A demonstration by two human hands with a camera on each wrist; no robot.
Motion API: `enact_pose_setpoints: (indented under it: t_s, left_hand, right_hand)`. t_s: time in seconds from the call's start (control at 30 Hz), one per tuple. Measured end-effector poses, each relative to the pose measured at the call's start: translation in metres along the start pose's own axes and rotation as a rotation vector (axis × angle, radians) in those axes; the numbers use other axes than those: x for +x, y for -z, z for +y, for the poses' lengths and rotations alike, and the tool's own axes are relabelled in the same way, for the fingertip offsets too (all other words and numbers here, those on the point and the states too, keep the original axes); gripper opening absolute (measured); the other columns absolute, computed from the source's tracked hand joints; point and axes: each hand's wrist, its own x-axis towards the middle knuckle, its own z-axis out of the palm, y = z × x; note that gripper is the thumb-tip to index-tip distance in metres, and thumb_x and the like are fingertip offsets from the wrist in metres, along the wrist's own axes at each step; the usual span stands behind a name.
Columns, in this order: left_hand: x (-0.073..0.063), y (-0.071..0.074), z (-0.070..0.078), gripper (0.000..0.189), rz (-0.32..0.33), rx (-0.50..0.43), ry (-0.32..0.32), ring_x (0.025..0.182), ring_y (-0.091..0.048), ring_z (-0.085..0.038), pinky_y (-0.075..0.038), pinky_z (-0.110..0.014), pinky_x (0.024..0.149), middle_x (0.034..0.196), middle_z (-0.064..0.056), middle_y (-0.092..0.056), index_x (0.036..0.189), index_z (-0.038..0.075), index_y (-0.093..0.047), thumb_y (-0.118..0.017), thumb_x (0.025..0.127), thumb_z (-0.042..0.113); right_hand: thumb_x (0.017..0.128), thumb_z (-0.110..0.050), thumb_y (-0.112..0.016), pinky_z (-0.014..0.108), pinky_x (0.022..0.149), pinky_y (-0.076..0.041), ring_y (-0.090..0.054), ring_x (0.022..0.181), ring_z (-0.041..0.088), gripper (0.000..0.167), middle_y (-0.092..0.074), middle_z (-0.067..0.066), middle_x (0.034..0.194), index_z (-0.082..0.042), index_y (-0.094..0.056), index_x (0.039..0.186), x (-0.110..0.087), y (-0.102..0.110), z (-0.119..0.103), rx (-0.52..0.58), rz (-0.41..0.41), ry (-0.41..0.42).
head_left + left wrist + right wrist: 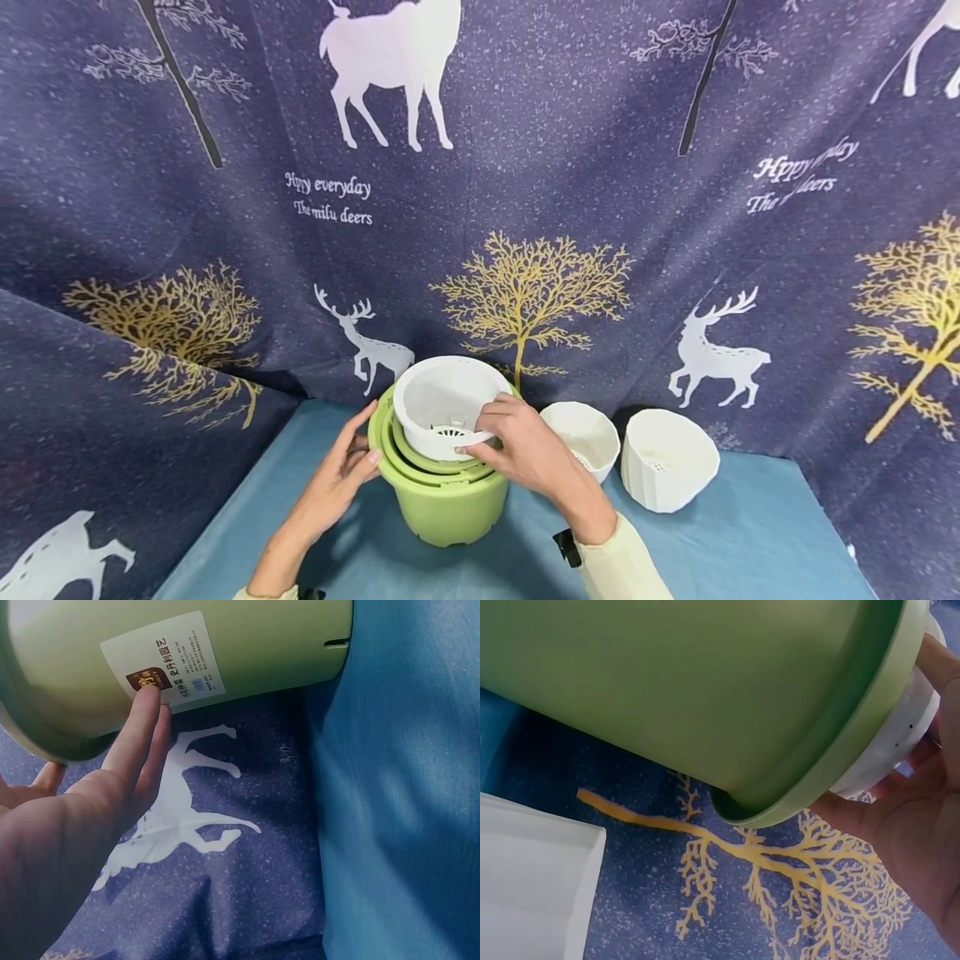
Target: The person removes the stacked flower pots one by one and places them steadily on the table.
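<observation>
A white round flowerpot [450,392] with a slotted bottom sits tilted in the mouth of nested green flowerpots [450,508]. My right hand [521,442] grips the white pot's near right rim, with fingers over its inner side and the thumb outside. In the right wrist view, that hand [922,802] is beside the green rim, with the white pot between. On the left, my left hand [337,479] rests against the outer green pot just under its rim. Its extended fingers [139,731] touch the pot near a paper label [165,664] in the left wrist view.
Two white faceted pots, a lower one [581,433] and a taller one [663,458], stand to the right of the green stack. Everything is on a blue cloth-covered table [750,533]. A dark blue printed curtain [555,167] hangs close behind.
</observation>
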Motion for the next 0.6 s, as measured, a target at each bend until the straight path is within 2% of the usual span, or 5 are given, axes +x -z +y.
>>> enact_pose_setpoints:
  t_s: [0.1, 0.3, 0.6]
  left_hand:
    - [0.000, 0.000, 0.000, 0.067, 0.000, 0.005, 0.005, 0.113, -0.070, -0.018, -0.060, -0.029, 0.096, 0.128, -0.023, -0.058, 0.172, 0.019, -0.017, -0.049, 0.114, 0.012]
    - [-0.001, 0.000, -0.001, 0.067, 0.000, 0.000, 0.006, 0.113, -0.070, -0.019, -0.060, -0.028, 0.097, 0.129, -0.023, -0.057, 0.172, 0.026, -0.018, -0.049, 0.114, 0.012]
    - [0.000, 0.000, -0.002, 0.066, -0.007, 0.004, -0.011, 0.114, -0.070, -0.019, -0.060, -0.028, 0.097, 0.126, -0.024, -0.058, 0.172, 0.025, -0.018, -0.049, 0.114, 0.011]
  right_hand:
    - [0.095, -0.028, -0.082, 0.025, 0.073, -0.047, -0.052, 0.076, 0.009, 0.031, -0.061, -0.010, 0.078, -0.018, -0.063, 0.074, 0.001, 0.001, 0.001, 0.005, 0.014, 0.009]
    - [0.095, -0.028, -0.082, 0.025, 0.075, -0.049, -0.054, 0.078, 0.009, 0.025, -0.063, -0.010, 0.079, -0.019, -0.068, 0.078, 0.003, 0.005, 0.000, 0.009, 0.025, 0.001]
    - [0.094, -0.032, -0.083, 0.027, 0.078, -0.052, -0.057, 0.082, 0.010, 0.023, -0.066, -0.011, 0.081, -0.019, -0.071, 0.080, 0.006, 0.013, -0.002, -0.021, 0.051, -0.014]
